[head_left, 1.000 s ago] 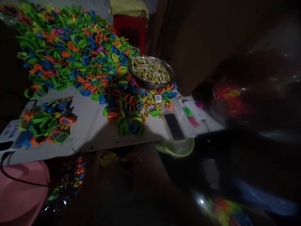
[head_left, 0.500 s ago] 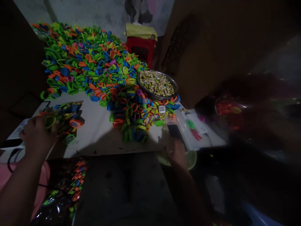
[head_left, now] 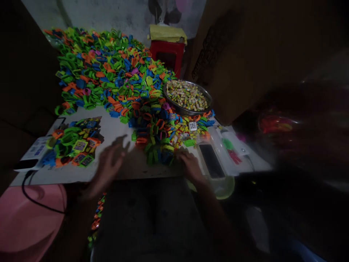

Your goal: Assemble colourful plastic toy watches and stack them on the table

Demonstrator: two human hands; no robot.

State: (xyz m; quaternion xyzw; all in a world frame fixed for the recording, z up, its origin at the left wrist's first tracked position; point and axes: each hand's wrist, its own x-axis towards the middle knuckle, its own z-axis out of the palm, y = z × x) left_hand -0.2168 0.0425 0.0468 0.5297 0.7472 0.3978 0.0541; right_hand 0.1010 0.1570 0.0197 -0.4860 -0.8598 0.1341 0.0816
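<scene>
My left hand (head_left: 110,162) hovers over the near part of the white table (head_left: 120,134), fingers apart and nothing in them. To its left lies a small heap of plastic toy watches (head_left: 72,143) in green, orange, blue and yellow. My right hand (head_left: 191,165) reaches leftward with fingers stretched out, beside a dark-shaded pile of toy watches (head_left: 155,136) and loose small yellow and red pieces (head_left: 180,131). Whether its fingertips touch them I cannot tell. A phone (head_left: 211,160) lies in a clear tray just right of that hand.
A large heap of toy watches (head_left: 109,69) covers the back left. Near it stands a metal bowl (head_left: 208,103) filled with small pieces. A red stool (head_left: 177,54) is behind. On the left are a white device (head_left: 32,153) with a cable and a pink basin (head_left: 32,218).
My left hand has let go of a toy watch at the left heap and moved right. My right hand has shifted from over the phone leftward to the pieces.
</scene>
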